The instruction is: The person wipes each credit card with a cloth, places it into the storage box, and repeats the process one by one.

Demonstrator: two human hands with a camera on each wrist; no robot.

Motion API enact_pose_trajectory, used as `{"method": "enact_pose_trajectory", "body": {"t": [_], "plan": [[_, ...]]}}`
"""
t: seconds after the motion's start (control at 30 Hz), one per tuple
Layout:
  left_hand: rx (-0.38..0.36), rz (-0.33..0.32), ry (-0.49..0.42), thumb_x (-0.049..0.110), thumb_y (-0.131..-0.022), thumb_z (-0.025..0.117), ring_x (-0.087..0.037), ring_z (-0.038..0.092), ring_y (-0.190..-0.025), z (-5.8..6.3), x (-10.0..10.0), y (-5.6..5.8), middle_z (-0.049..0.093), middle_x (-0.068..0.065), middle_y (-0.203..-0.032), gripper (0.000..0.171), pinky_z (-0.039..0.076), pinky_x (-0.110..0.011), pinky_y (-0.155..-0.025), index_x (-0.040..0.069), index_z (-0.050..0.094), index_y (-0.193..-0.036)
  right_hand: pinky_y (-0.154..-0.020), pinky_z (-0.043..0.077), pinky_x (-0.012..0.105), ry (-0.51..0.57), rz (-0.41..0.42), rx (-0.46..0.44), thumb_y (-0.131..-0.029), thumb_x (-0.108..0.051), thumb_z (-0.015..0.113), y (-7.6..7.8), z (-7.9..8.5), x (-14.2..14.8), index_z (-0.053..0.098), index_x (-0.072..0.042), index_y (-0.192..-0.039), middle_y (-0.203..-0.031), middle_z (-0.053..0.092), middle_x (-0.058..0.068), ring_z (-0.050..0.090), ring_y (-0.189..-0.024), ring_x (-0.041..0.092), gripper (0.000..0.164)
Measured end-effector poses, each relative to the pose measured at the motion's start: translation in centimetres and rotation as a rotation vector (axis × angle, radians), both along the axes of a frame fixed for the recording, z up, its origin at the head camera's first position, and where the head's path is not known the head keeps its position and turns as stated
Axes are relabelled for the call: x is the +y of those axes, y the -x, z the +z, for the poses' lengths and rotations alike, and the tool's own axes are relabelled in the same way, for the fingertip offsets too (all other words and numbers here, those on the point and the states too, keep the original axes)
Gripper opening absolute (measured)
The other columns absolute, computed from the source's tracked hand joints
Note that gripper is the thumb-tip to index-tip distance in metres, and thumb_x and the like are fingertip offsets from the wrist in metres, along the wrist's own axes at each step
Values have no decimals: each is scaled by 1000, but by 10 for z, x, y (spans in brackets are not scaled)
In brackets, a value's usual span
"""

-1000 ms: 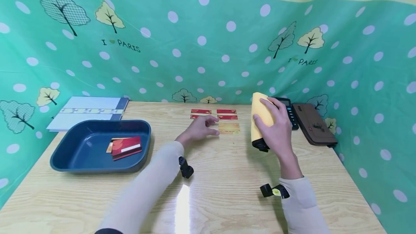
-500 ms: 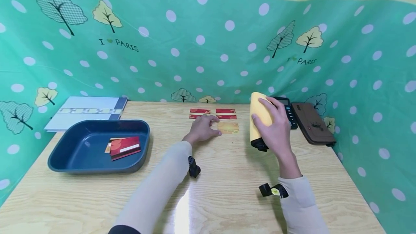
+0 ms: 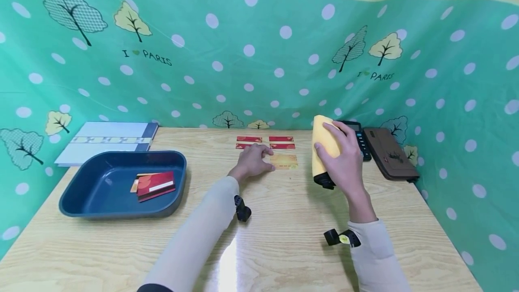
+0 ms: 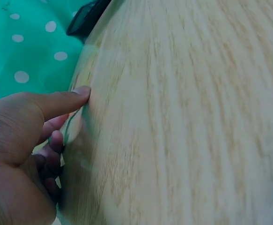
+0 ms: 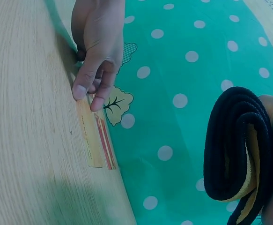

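My left hand [image 3: 252, 160] reaches to the middle of the table. Its thumb and forefinger pinch the left end of a gold card [image 3: 284, 161], which lies on the wood. Just behind are red cards with pale stripes, the left one [image 3: 249, 139] partly covered by the hand and the right one [image 3: 281, 139] in full sight. My right hand [image 3: 346, 161] grips a rolled cloth [image 3: 321, 148], yellow outside and black inside, above the table. Its thick layered end [image 5: 230, 145] shows in the right wrist view. The left thumb [image 4: 82, 91] shows at the card's edge.
A blue tray [image 3: 77, 204] with red and gold cards [image 3: 157, 185] inside stands on the left. Behind it lies a white and blue book-like item [image 3: 111, 132]. A calculator [image 3: 364, 147] and a brown zipped case [image 3: 389, 154] sit at the back right, before a green curtain [image 3: 243, 71].
My left hand has moved slightly right onto the card's end, and the gold card has shifted a little toward me. The right hand with the cloth stays put.
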State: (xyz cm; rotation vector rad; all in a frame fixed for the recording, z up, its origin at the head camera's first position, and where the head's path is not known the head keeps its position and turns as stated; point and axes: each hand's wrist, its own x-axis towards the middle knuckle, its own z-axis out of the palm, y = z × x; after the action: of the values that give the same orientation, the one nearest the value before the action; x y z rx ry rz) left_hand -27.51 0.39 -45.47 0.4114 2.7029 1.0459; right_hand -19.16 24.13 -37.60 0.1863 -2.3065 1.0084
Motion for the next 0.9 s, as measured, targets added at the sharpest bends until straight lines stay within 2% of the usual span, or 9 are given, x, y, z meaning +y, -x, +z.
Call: {"method": "enact_pose_trajectory", "body": {"t": [0.3,0.47,0.57,0.63,0.73,0.8,0.87,0.9], "plan": [[6,4,-92,21,-83,87,-25,51,-113,-4,-1,-3,65,2,-113,44,37,-47,-107,20,64,-120,-78,41,34,-4,-4,-15,-87,-14,80,-1,0,-2,66,-16,-139,-150,52,14,55,-109,33,53],[-13,8,-149,15,-85,84,-24,56,-112,-3,-4,-5,69,2,-103,41,36,-49,-109,19,61,-120,-78,40,34,-2,-5,-12,-87,-14,80,0,0,-2,66,-17,-138,-150,52,13,55,-109,33,53],[-49,2,-215,10,-87,82,-19,63,-101,-2,-7,-7,69,3,-94,40,38,-48,-111,18,60,-120,-78,41,35,1,-2,-15,-88,-13,79,0,-1,-3,66,-17,-139,-150,51,13,55,-109,33,53],[-98,-1,-301,6,-88,79,-16,63,-88,-1,-9,-8,66,3,-87,40,44,-43,-107,16,59,-121,-78,41,35,1,0,-17,-88,-13,79,0,-1,-3,66,-17,-139,-151,51,13,55,-109,33,52],[-181,7,-466,0,-90,74,-16,56,-76,2,-13,-10,60,1,-83,41,50,-33,-85,13,56,-125,-78,40,35,-4,2,-13,-88,-13,79,0,-2,-4,66,-17,-139,-151,51,14,55,-109,34,53],[-212,19,-537,-1,-92,72,-16,55,-76,7,-15,-13,60,0,-86,41,48,-29,-73,13,55,-126,-78,40,35,-6,5,-10,-88,-13,79,-1,-2,-4,66,-16,-139,-150,51,14,55,-109,34,53],[-225,36,-588,-1,-92,71,-17,59,-80,14,-19,-17,61,-1,-91,42,49,-29,-70,13,55,-128,-78,40,35,-10,9,-7,-88,-12,79,-1,-2,-4,66,-16,-139,-150,52,14,56,-110,35,53],[-227,44,-614,-1,-92,71,-18,62,-84,17,-21,-19,62,-2,-94,43,53,-30,-72,13,55,-128,-78,40,35,-10,12,-7,-88,-12,79,-1,-2,-5,66,-16,-139,-150,52,14,56,-110,34,53]]}}
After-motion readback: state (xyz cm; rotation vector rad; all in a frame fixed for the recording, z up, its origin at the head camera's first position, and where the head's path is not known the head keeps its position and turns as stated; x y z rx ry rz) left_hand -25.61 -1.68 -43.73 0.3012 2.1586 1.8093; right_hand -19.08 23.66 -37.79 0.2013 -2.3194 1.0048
